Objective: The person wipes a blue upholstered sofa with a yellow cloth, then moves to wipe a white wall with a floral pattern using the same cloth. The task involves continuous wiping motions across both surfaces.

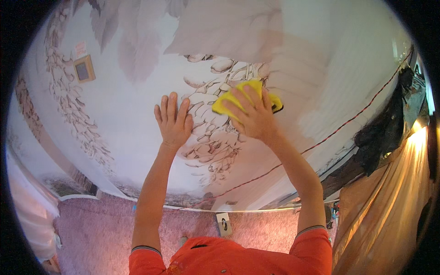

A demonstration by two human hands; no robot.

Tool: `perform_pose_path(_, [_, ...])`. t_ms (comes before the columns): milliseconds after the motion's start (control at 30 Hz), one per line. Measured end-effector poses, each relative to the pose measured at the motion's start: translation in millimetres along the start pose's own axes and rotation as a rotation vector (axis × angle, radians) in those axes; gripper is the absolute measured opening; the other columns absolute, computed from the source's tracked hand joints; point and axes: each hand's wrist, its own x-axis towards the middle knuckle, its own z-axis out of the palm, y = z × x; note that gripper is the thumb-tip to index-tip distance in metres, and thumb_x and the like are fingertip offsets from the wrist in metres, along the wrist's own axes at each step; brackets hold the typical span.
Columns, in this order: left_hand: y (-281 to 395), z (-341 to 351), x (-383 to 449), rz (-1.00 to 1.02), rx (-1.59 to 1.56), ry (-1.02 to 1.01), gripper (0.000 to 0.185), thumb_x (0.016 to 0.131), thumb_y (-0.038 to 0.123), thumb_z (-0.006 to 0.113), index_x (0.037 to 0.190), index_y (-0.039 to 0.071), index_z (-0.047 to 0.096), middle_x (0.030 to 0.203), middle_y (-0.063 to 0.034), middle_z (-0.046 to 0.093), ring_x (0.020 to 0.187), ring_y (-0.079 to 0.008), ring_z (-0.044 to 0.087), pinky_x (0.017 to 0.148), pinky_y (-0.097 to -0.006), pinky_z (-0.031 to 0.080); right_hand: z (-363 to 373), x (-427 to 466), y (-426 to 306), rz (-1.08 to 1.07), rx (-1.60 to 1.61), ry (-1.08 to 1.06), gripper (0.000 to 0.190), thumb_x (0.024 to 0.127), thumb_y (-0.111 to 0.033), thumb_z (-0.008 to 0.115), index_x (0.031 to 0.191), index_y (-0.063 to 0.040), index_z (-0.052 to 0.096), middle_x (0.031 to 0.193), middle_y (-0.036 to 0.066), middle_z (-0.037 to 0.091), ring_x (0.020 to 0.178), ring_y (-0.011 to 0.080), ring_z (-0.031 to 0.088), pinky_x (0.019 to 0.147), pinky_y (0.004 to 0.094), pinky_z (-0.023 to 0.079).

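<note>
In front of me is a wall covered in pale mural wallpaper [134, 113], printed with brown-and-white flower clusters and large leaves. My left hand [173, 120] lies palm-down against it, fingers a little apart, holding nothing, at the left edge of a printed flower cluster [213, 147]. To its right, my right hand [254, 115] presses a folded yellow cloth [252, 86] on the wallpaper. Part of the cloth hides under the palm, and a dark edge shows at its right corner.
A twisted red-and-dark cord [330, 135] runs diagonally across the right side. A small wood-coloured framed fixture [84, 69] is on the wall at left. Below are carpet [103, 233] and a small box [224, 224]. Dark cloth [381, 127] and an orange-lit curtain [385, 213] hang at right.
</note>
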Motion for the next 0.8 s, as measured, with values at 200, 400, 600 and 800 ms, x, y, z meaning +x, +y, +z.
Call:
perform_pose_path(200, [0.7,-3.4,51.7,0.001,-0.028,0.026,0.054,0.106,0.031,0.06,0.158,0.017,0.058,0.175,-0.023,0.037,0.163,-0.0445,0.029,0.131,-0.0638,0.01,-10.6,14.3,30.9,-0.054,-0.053,0.049,0.054,0.09,-0.035,0.074,0.143,-0.028,0.07,0.161,0.004,0.056,0.152,0.0324,0.046,0.121,0.0629,0.036])
perform_pose_path(400, [-0.4,-1.0,62.1,-0.036,0.032,0.03,0.055,0.109,0.033,0.055,0.16,0.014,0.055,0.176,-0.024,0.034,0.165,-0.0454,0.025,0.131,-0.0637,0.007,-19.1,82.0,63.0,0.256,-0.123,0.355,0.055,0.087,-0.033,0.076,0.141,-0.024,0.071,0.159,0.011,0.056,0.147,0.0413,0.05,0.119,0.0658,0.036])
perform_pose_path(600, [2.2,0.0,63.3,-0.017,0.014,0.041,0.054,0.11,0.034,0.054,0.16,0.014,0.056,0.176,-0.0241,0.035,0.165,-0.0451,0.026,0.132,-0.0627,0.006,-4.7,108.2,25.7,0.251,-0.087,0.297,0.063,0.083,-0.033,0.079,0.144,-0.022,0.068,0.159,0.011,0.056,0.149,0.0407,0.046,0.12,0.0691,0.034])
perform_pose_path(800, [-21.7,-5.8,47.3,-0.01,-0.007,0.002,0.056,0.107,0.035,0.056,0.16,0.016,0.056,0.176,-0.0229,0.036,0.164,-0.044,0.027,0.131,-0.0634,0.007,-1.4,34.5,23.0,0.035,-0.062,0.114,0.055,0.085,-0.032,0.077,0.139,-0.027,0.073,0.157,0.008,0.059,0.148,0.0381,0.05,0.119,0.0637,0.036])
